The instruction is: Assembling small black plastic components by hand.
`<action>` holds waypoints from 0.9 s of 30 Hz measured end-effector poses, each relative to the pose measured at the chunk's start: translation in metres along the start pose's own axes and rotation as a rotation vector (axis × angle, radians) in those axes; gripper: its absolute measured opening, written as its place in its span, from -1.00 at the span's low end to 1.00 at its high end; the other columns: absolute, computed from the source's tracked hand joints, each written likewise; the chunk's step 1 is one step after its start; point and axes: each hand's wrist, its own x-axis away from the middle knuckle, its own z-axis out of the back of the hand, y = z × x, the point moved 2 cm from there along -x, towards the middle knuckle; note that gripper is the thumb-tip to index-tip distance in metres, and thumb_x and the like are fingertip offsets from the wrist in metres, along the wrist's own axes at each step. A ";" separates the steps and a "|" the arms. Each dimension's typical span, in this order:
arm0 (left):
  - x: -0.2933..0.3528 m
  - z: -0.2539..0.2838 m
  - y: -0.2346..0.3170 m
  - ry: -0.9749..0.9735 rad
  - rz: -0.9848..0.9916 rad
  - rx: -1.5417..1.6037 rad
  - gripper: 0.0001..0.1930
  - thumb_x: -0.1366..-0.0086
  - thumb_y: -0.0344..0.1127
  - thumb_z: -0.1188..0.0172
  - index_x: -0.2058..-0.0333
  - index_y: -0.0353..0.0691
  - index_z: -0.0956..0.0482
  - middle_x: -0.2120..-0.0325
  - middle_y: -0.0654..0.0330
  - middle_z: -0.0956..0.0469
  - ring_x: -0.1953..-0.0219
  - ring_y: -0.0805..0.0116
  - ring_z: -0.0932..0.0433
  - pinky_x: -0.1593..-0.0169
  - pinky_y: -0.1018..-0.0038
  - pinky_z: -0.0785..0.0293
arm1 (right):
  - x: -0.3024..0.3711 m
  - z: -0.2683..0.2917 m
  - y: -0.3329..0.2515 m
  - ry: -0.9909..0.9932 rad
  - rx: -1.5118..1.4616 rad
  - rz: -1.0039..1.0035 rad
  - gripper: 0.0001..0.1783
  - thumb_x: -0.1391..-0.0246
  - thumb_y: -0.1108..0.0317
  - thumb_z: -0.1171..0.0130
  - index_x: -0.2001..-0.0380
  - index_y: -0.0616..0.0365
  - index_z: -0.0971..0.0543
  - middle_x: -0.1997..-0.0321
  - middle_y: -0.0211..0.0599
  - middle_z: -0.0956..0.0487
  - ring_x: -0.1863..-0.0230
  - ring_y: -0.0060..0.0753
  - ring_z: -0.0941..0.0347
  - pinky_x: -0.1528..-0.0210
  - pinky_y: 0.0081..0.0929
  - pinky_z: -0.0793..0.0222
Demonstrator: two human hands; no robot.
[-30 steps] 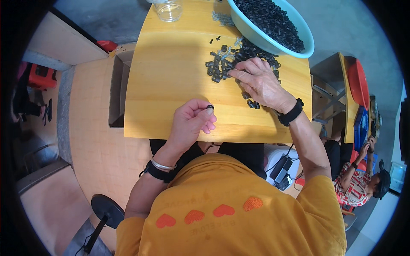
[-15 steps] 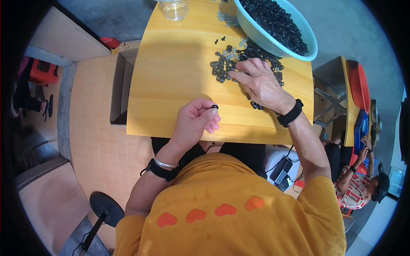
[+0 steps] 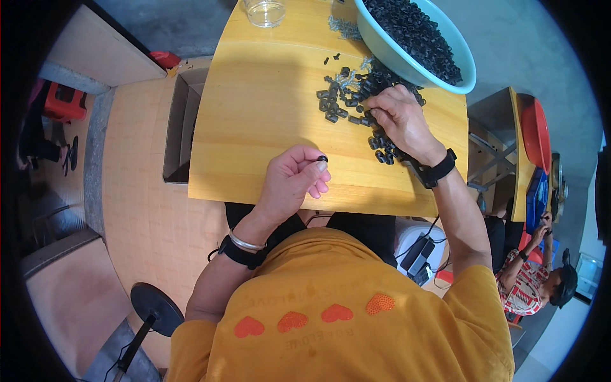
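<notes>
Between the thumb and forefinger of my left hand point(image 3: 298, 173) is a small black plastic part point(image 3: 323, 158), pinched above the near side of the wooden table point(image 3: 254, 127). My right hand point(image 3: 400, 118) reaches into a loose pile of small black parts point(image 3: 332, 102), its fingertips drawn together. Whatever those fingertips grip is hidden. Small silver screws point(image 3: 345, 81) lie mixed among the black parts.
A light blue basin point(image 3: 470, 67) heaped with black parts stands at the table's far right. More silver screws point(image 3: 344, 27) lie beside it. A clear jar point(image 3: 265, 13) stands at the far edge. An open cardboard box point(image 3: 180, 127) is left of the table. Another person point(image 3: 528, 280) sits at right.
My right hand has shifted slightly right, and its spread fingers have come together among the black parts. My left hand keeps its pinch in nearly the same place.
</notes>
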 end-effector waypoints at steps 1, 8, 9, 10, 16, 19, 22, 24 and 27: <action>0.000 0.000 0.000 0.000 -0.001 0.002 -0.87 -0.25 -0.39 -0.03 0.25 -0.28 -0.41 0.51 0.16 -0.53 0.55 0.48 -0.52 0.50 0.63 -0.45 | -0.001 -0.001 -0.002 -0.001 -0.001 0.001 -0.89 0.11 0.45 -0.12 0.43 0.11 -0.56 0.46 -0.35 -0.46 0.27 -0.26 -0.31 0.16 -0.33 -0.18; 0.001 -0.002 0.000 0.009 0.002 -0.012 -0.87 -0.25 -0.40 -0.03 0.26 -0.29 -0.41 0.50 0.15 -0.53 0.55 0.47 -0.51 0.50 0.62 -0.45 | -0.008 -0.012 -0.008 0.008 0.176 0.031 -0.94 0.15 0.38 -0.17 0.53 0.08 -0.53 0.52 -0.36 -0.41 0.32 -0.26 -0.30 0.26 -0.34 -0.15; 0.001 -0.002 0.001 0.010 0.000 -0.017 -0.87 -0.24 -0.40 -0.03 0.26 -0.30 -0.41 0.50 0.15 -0.53 0.55 0.47 -0.51 0.50 0.62 -0.45 | -0.010 -0.012 -0.010 0.008 0.198 0.030 -0.94 0.15 0.37 -0.17 0.55 0.08 -0.52 0.52 -0.36 -0.41 0.32 -0.25 -0.30 0.26 -0.34 -0.14; 0.001 -0.002 0.002 0.010 -0.001 -0.023 -0.87 -0.24 -0.40 -0.03 0.26 -0.31 -0.40 0.50 0.14 -0.52 0.55 0.46 -0.51 0.50 0.62 -0.45 | -0.009 -0.008 -0.014 0.010 0.199 0.032 -0.94 0.15 0.37 -0.17 0.55 0.08 -0.52 0.52 -0.36 -0.41 0.32 -0.25 -0.30 0.26 -0.34 -0.14; 0.009 -0.013 0.008 0.037 0.008 0.187 -0.84 -0.24 -0.37 -0.07 0.24 -0.32 -0.42 0.43 0.14 -0.53 0.41 0.39 -0.56 0.38 0.58 -0.51 | 0.015 0.023 -0.076 0.133 0.055 0.111 -0.89 0.20 0.41 -0.19 0.51 0.07 -0.49 0.49 -0.35 -0.39 0.35 -0.23 -0.29 0.28 -0.34 -0.15; 0.013 -0.028 0.014 0.007 -0.037 0.264 -0.83 -0.24 -0.37 -0.07 0.24 -0.32 -0.44 0.38 0.15 -0.53 0.33 0.40 -0.56 0.31 0.57 -0.54 | 0.032 0.015 -0.100 0.146 0.021 0.176 -0.86 0.23 0.43 -0.20 0.49 0.08 -0.47 0.45 -0.34 -0.38 0.34 -0.24 -0.29 0.27 -0.35 -0.15; 0.017 -0.029 0.013 0.005 -0.042 0.247 -0.84 -0.24 -0.38 -0.06 0.25 -0.33 -0.44 0.35 0.16 -0.52 0.32 0.44 -0.55 0.27 0.59 -0.54 | 0.045 0.003 -0.109 0.222 -0.023 0.156 -0.85 0.24 0.43 -0.21 0.49 0.10 -0.47 0.43 -0.32 -0.37 0.33 -0.24 -0.30 0.26 -0.36 -0.16; 0.020 -0.028 0.009 0.029 -0.053 0.223 -0.84 -0.24 -0.38 -0.06 0.25 -0.33 -0.44 0.35 0.16 -0.53 0.32 0.45 -0.55 0.28 0.60 -0.53 | 0.049 0.002 -0.112 0.258 -0.091 0.135 -0.87 0.19 0.45 -0.18 0.48 0.11 -0.48 0.43 -0.31 -0.39 0.34 -0.22 -0.31 0.28 -0.36 -0.17; 0.025 -0.030 0.012 0.068 -0.062 0.169 -0.84 -0.25 -0.37 -0.06 0.25 -0.32 -0.44 0.36 0.17 -0.53 0.32 0.47 -0.55 0.29 0.62 -0.52 | 0.054 -0.006 -0.110 0.266 -0.313 0.049 -0.89 0.15 0.49 -0.16 0.46 0.13 -0.48 0.44 -0.27 -0.40 0.37 -0.20 -0.33 0.31 -0.38 -0.20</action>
